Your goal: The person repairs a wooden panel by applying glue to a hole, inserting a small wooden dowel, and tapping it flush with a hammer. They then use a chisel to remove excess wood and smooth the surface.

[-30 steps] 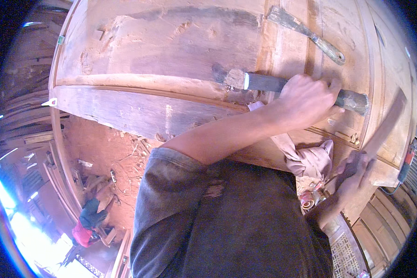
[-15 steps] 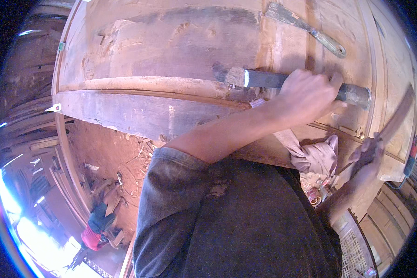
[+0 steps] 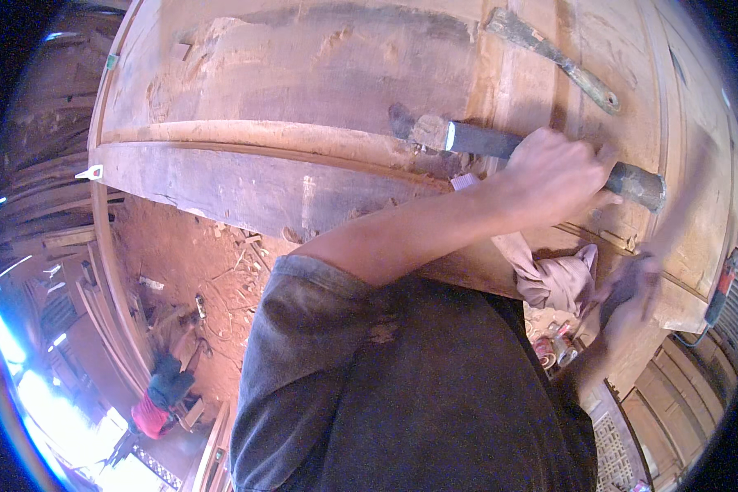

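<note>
Shirt: dark, near-black fabric on my feed, loose cut, shirt (image 3: 459,394) fills the lower middle.
Left sleeve: short, wide, faded greyer than the torso, left sleeve (image 3: 299,328).
Hem: stitched band, hem (image 3: 328,275) shows a seam line.
Marking: pale worn patch (image 3: 383,330) near the shoulder (paint or abrasion, I can't tell).
Hands: left hand (image 3: 553,176) bare; right hand (image 3: 636,305) bare, motion-blurred.
</note>
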### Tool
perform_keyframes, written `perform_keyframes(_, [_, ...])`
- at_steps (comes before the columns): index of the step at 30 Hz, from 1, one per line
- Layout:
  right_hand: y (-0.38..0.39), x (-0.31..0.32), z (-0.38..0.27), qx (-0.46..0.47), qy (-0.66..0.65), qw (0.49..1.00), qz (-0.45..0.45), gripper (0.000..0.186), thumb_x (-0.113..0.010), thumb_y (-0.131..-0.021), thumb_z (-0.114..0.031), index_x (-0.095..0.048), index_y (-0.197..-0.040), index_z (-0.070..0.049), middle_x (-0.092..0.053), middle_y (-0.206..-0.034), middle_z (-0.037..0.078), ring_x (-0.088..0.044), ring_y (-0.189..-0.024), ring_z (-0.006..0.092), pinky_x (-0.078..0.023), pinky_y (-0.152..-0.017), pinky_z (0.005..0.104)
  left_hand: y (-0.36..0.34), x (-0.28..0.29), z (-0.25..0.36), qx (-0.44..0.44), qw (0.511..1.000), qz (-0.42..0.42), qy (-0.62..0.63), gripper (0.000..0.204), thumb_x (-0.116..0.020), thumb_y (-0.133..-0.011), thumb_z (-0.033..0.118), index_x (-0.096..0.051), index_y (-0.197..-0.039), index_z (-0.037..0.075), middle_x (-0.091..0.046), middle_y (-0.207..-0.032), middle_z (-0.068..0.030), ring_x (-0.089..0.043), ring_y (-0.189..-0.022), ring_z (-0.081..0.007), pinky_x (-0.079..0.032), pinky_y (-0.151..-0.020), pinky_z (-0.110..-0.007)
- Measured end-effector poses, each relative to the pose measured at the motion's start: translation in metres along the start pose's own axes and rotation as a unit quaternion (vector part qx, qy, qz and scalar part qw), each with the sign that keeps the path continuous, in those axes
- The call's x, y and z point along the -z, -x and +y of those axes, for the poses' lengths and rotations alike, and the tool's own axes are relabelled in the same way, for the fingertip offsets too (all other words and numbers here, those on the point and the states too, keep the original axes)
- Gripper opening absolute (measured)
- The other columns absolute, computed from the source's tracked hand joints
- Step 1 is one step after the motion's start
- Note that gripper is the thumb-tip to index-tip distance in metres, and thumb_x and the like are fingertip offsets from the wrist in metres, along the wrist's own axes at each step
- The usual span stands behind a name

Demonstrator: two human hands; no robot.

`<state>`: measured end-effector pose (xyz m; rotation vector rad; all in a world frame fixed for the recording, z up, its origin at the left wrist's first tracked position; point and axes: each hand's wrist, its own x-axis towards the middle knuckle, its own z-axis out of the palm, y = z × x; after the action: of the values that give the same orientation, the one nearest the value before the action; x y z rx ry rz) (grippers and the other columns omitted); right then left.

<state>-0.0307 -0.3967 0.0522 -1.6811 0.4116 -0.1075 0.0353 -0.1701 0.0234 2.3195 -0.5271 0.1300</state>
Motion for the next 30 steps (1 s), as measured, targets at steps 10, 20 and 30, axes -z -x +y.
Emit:
perform_keyframes(10, [0.004, 0.015, 0.018, 0.0, 0.028, 1.0, -0.009, 0.038, -0.047, -0.099, -0.037, -0.056, -0.11, -0.002, -0.048, -0.066, 0.003, -0.046, -0.046, 0.0138, -0.038, -0.041, 0.0274, 0.004, 0.005, -0.001, 0.0, 1.0, -0.018, -0.02, 0.051, -0.063, -0.087, 0.046, -0.059, -0.102, -0.002, -0.065, -0.061, -0.015, -0.068, -0.06, -0.0313, -0.052, -0.054, -0.042])
perform_keyframes(20, [-0.007, 0.02, 0.013, 0.033, -0.069, 0.997, -0.018, 0.042, -0.041, -0.101, -0.035, -0.047, -0.125, -0.001, -0.049, -0.068, 0.005, -0.042, -0.04, 0.0144, -0.038, -0.036, 0.0277, 0.002, 0.005, 0.0, 0.021, 1.0, -0.017, -0.013, 0.048, -0.06, -0.087, 0.051, -0.057, -0.094, 0.004, -0.063, -0.06, -0.0148, -0.066, -0.059, -0.0356, -0.052, -0.052, -0.046])
perform_keyframes(30, [-0.008, 0.019, -0.007, 0.049, -0.05, 0.997, 0.042, 0.042, -0.036, -0.103, -0.033, -0.047, -0.128, -0.001, -0.047, -0.07, 0.003, -0.043, -0.044, 0.0118, -0.038, -0.04, 0.0261, -0.003, 0.005, 0.005, 0.022, 0.999, -0.034, 0.007, 0.054, -0.062, -0.087, 0.047, -0.057, -0.105, -0.004, -0.066, -0.065, -0.0155, -0.069, -0.062, -0.0315, -0.052, -0.055, -0.042])
